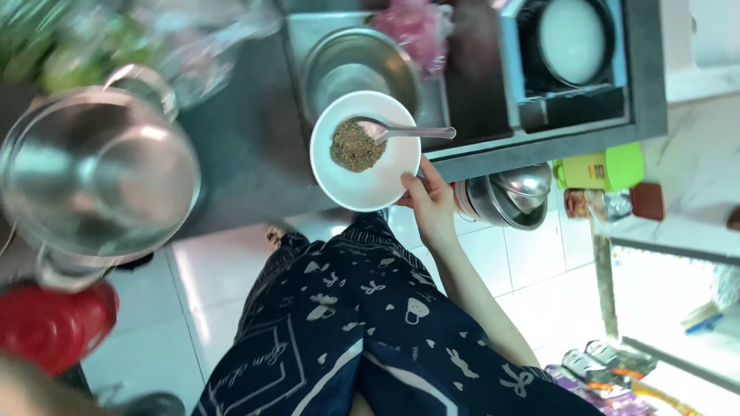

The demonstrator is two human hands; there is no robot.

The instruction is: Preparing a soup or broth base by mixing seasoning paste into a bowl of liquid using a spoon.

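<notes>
Spoon (401,132) handle rightward across bowl (370,185)

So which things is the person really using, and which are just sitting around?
In use: right hand, white bowl, brown powder, spoon.

Just lying about: steel pot, red container, steel basin, green box, pink bag.

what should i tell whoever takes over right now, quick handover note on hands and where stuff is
Right hand: grips the rim of the white bowl, held over the edge of the dark counter.
Left hand: not in view.
In the bowl: a heap of brownish-green ground seasoning and a pale spoon, its handle sticking out over the rim.
Nearby: a steel bowl just behind, a large steel pot at the left.
Done: seasoning is in the bowl.
Left: it lies in one unmixed heap.
</notes>
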